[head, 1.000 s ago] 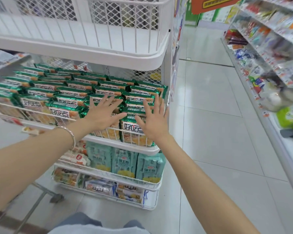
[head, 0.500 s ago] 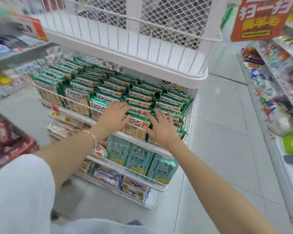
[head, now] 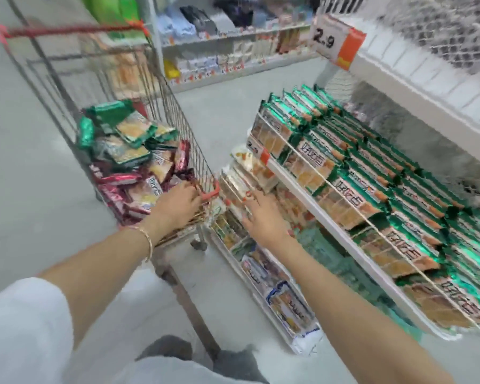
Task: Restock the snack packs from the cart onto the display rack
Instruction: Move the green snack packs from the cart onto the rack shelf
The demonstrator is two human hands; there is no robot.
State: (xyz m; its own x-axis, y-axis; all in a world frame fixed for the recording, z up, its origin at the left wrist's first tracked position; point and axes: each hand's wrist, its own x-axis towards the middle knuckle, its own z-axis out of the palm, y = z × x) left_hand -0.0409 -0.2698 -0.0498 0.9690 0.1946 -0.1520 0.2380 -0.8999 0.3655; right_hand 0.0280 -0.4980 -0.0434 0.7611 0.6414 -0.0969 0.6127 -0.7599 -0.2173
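Note:
The wire cart (head: 161, 106) stands at left, holding green snack packs (head: 128, 131) on top of red snack packs (head: 128, 187). My left hand (head: 178, 202), a bracelet on its wrist, reaches over the cart's near corner, its fingers on the red packs; motion blur hides whether they grip one. My right hand (head: 263, 217) hovers with fingers spread and empty, in front of the left end of the display rack (head: 297, 191). The rack's middle tier is packed with rows of green packs (head: 372, 167).
A white mesh basket (head: 427, 87) forms the tier above, with a 2.9 price sign (head: 336, 40) at its corner. Lower tiers hold other packs (head: 286, 303). Store shelving (head: 233, 51) runs along the back across a grey floor aisle.
My view has swung left from the rack to the cart. Both hands have come off the green packs on the rack; the left one has gone into the cart.

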